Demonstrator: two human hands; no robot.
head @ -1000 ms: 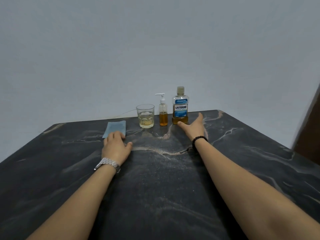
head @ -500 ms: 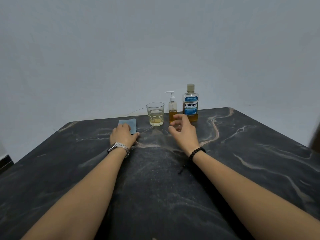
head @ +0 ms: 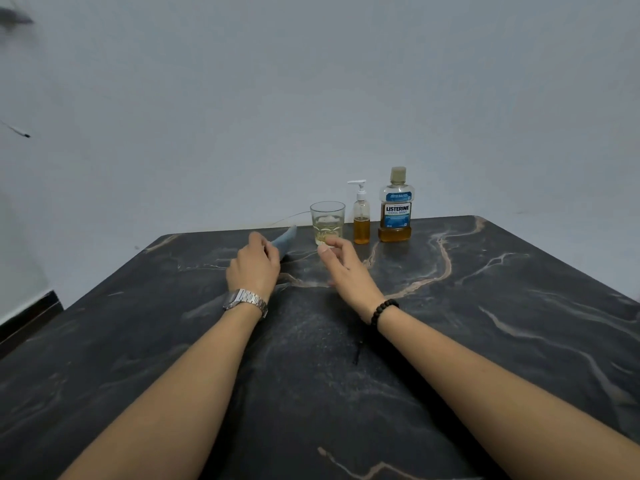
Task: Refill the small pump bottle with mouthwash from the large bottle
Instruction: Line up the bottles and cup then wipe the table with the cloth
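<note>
At the dark marble table's far edge, the small clear pump bottle stands upright beyond the empty, loosely curled right hand, the nearer one; the left hand pinches a blue cloth.

A clear drinking glass holding pale yellowish liquid stood near the far edge of the dark marble-patterned table. Just left of it a light blue cloth was partly lifted off the tabletop. A plain grey wall rose behind.
</note>
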